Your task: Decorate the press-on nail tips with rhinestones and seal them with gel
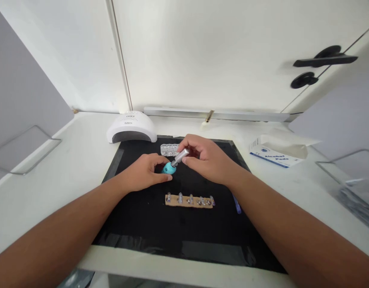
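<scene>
My left hand grips a small teal nail polish bottle between thumb and fingers, above the black mat. The bottle leans to the right. Closed around its silver cap is my right hand. The cap meets the bottle at the neck; whether it is screwed tight I cannot tell. Nearer me lies a cardboard strip bearing several clear nail tips with shiny decorations. Behind the hands, partly covered by my right fingers, is a clear compartment case with small bits inside.
A white nail lamp stands at the back left. An opened alcohol pads box sits to the right. By the back edge is a gold-capped bottle. A blue-purple stick lies partly under my right forearm.
</scene>
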{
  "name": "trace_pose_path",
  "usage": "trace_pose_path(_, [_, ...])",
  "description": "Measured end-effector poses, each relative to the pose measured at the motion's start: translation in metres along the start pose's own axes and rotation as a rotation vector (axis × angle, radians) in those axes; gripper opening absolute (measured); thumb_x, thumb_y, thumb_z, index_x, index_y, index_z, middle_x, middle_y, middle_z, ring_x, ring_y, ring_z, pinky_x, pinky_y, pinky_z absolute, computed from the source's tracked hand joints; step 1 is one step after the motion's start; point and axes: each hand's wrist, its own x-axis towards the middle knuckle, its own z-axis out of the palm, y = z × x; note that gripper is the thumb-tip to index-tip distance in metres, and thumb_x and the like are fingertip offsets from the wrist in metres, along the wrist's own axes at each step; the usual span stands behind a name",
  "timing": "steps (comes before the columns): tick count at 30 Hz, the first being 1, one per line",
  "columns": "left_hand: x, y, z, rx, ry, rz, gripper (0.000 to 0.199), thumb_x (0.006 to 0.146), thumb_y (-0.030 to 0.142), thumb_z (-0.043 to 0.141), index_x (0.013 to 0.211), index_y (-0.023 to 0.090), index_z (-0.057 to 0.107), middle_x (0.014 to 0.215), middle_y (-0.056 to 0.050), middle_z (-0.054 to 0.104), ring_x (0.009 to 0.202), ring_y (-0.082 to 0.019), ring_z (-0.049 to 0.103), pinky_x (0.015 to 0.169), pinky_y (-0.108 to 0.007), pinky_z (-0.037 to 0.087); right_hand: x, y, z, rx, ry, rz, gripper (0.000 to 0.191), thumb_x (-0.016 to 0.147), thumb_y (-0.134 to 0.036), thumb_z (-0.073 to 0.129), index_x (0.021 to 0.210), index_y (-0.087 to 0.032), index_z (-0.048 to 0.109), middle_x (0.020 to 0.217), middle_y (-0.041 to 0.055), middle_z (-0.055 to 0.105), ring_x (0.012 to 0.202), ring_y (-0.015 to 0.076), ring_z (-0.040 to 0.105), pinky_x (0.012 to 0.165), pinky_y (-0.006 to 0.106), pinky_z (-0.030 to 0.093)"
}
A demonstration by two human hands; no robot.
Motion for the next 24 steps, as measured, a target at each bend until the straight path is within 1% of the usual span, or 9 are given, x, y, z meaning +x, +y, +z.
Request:
trace_pose_path(6, [0.0000, -0.0020, 0.0005, -0.013, -0.002, -0.004, 0.020, 0.077, 0.029, 0.072, 0.093, 0.019, 0.071, 0.084, 0.001, 0.063, 0.077, -0.015, 0.055, 0.072, -0.027, 0.041, -0.0007, -0.0011, -0.0034, 0.003, 0.026, 0.011, 0.009, 0.074, -0.017, 0.052, 0.082, -0.018, 0.057, 0.070, -0.0019, 0.051, 0.060, 0.0118, 0.045, 0.059, 0.027, 0.036])
trace_pose_path(15, [0.0004, -0.0046, 0.0008, -0.035, -0.004, -0.007, 0.023, 0.077, 0.029, 0.072, 0.097, 0.018, 0.071, 0.086, 0.000, 0.065, 0.078, -0.015, 0.056, 0.072, -0.027, 0.041, -0.0015, -0.0010, -0.0072, 0.031, 0.040, 0.065, 0.009, 0.076, -0.023, 0.053, 0.082, -0.018, 0.057, 0.065, -0.0020, 0.051, 0.059, 0.0129, 0.046, 0.058, 0.028, 0.037])
trace_pose_path(24, [0.0019, -0.0051, 0.0033, -0.046, 0.012, -0.041, 0.024, 0.074, 0.026, 0.073, 0.096, 0.018, 0.072, 0.089, -0.001, 0.067, 0.080, -0.016, 0.057, 0.074, -0.028, 0.043, -0.0016, -0.0001, -0.0084, 0.008, 0.049, 0.084, 0.009, 0.075, -0.022, 0.052, 0.082, -0.019, 0.057, 0.064, -0.0027, 0.051, 0.059, 0.0127, 0.047, 0.058, 0.027, 0.038])
